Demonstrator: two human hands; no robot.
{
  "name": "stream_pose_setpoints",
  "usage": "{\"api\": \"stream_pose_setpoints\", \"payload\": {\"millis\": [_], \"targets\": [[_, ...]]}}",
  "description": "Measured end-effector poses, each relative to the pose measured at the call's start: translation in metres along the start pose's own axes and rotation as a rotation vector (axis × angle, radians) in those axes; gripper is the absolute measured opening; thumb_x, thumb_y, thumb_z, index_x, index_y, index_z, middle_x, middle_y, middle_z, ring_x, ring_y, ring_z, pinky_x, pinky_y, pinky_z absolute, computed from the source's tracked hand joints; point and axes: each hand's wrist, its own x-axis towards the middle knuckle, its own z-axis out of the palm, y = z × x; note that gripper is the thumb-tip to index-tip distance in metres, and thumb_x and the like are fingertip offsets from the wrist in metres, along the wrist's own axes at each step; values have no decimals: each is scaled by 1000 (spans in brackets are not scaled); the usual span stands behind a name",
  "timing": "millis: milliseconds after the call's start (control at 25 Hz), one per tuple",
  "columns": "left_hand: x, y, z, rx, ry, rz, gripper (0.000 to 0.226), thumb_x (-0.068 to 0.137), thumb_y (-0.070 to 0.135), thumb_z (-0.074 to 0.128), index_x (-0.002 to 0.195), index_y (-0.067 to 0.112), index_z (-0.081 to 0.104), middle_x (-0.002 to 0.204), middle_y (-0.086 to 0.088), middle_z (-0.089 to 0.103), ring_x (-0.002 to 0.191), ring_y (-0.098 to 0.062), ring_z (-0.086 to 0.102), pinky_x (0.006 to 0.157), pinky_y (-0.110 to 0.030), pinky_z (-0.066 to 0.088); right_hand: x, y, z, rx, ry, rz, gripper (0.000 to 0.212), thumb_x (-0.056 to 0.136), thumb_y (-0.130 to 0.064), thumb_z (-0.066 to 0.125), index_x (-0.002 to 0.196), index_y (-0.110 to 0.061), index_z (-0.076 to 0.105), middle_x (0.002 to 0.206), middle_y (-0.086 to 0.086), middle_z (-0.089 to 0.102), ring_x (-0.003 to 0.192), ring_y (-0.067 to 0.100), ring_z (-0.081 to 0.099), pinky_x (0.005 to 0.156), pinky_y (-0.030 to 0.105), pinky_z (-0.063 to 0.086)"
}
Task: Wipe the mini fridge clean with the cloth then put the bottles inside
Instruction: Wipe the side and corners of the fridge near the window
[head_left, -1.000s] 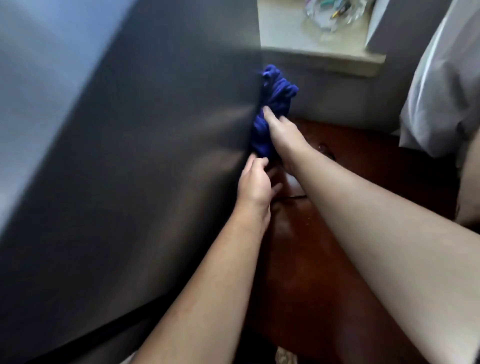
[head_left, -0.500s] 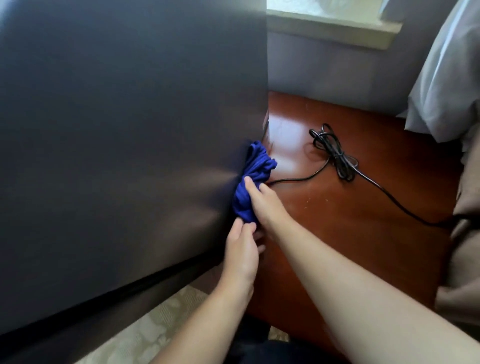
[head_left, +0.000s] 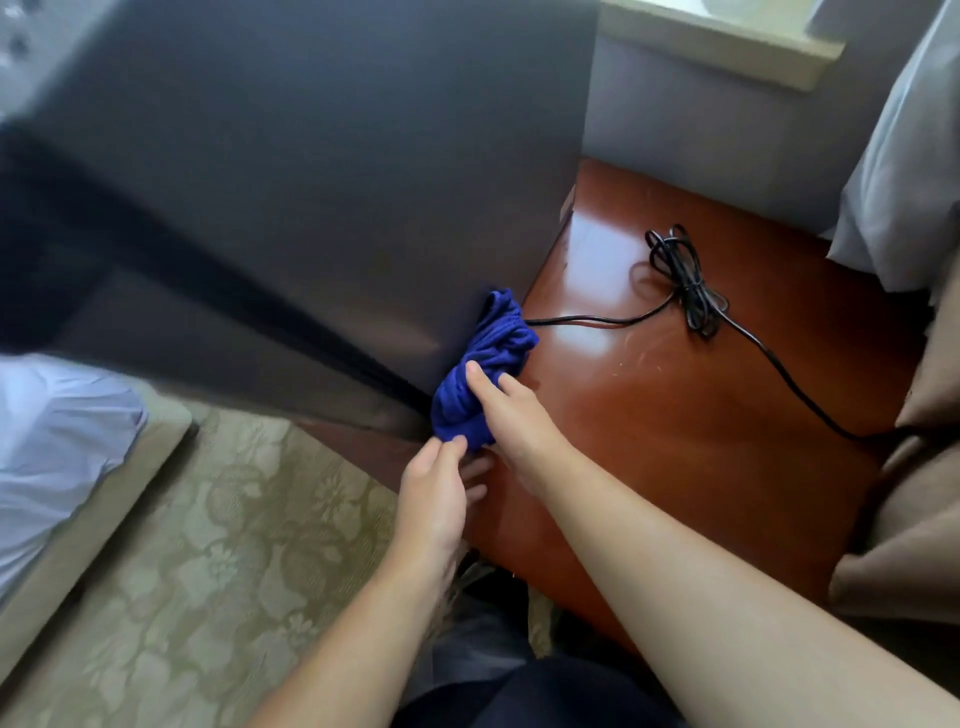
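Observation:
The dark grey mini fridge (head_left: 311, 197) fills the upper left, standing on a red-brown wooden cabinet top (head_left: 675, 405). A bunched blue cloth (head_left: 483, 358) is pressed against the fridge's lower right corner, by the side wall's bottom edge. My right hand (head_left: 514, 415) lies flat on the cloth and holds it against the fridge. My left hand (head_left: 436, 499) is just below, its fingertips pinching the cloth's lower end. No bottles are in view.
A black power cord (head_left: 685, 291) lies coiled on the wood to the right of the cloth and trails off right. A white curtain (head_left: 904, 156) hangs at the right, a window sill (head_left: 727, 41) above. Patterned carpet (head_left: 208, 571) and white bedding (head_left: 52, 441) lie lower left.
Both hands and the cloth have slid down the fridge's side from near its upper edge to its bottom corner. The view has tilted down, showing carpet and bedding.

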Motion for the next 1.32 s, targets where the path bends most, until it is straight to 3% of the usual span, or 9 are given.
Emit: {"api": "stream_pose_setpoints", "payload": {"millis": [160,280,400,440,560,640,880,1200,1320], "targets": [[-21,5,-16,-75,-15,61,28,106,17,46,101,25,73,88,15,80,86,-8,75,81,-34,53,-18,-4,5,80,-44,-57,61,76,-66,68,103,-12,69,114,9,78,109,26,75,105,52,55],[-40,6,-25,-125,-49,80,26,106,18,48,102,25,72,89,15,80,87,-10,74,80,-33,53,-35,-5,7,116,-57,-64,50,80,-64,71,94,-16,67,108,-1,76,111,21,73,107,47,54],[-54,5,-36,-150,-94,69,23,105,19,50,104,23,73,92,10,81,89,-14,74,79,-33,52,-55,-5,8,165,-30,-70,79,69,-75,80,119,-15,68,129,0,72,119,21,71,107,46,54],[-57,6,-40,-143,-122,56,22,105,20,51,105,23,73,93,8,81,89,-14,74,79,-32,52,-62,-5,7,216,-24,-80,80,71,-72,80,127,-16,67,133,5,71,119,24,71,106,47,55],[-59,11,-56,-68,-238,31,22,106,24,50,111,21,72,100,0,79,88,-14,73,73,-28,50,-84,-5,3,358,10,-100,38,100,-37,66,125,-9,67,122,17,76,112,33,74,88,42,62],[-57,16,-66,11,-310,23,23,107,27,49,110,22,71,100,-1,79,88,-14,73,71,-26,49,-96,-5,3,415,51,-106,34,102,-30,64,127,-6,66,121,18,76,112,34,74,83,39,64],[-48,27,-96,134,-459,74,25,105,29,51,111,21,74,109,-3,79,85,-11,73,65,-23,49,-118,-5,26,470,168,-151,33,99,-27,67,126,-8,69,115,17,78,107,34,76,97,53,59],[-50,17,-108,301,-573,70,24,106,29,51,104,21,74,104,0,79,91,-14,73,74,-27,51,-141,17,25,479,326,-174,22,98,-23,68,114,-10,74,106,18,80,102,36,77,92,61,59],[-54,16,-111,309,-605,71,25,106,28,51,97,21,74,92,4,78,82,-10,71,69,-25,47,-144,26,22,483,365,-168,18,98,-20,67,110,-11,75,105,19,80,102,38,76,86,67,59]]}}
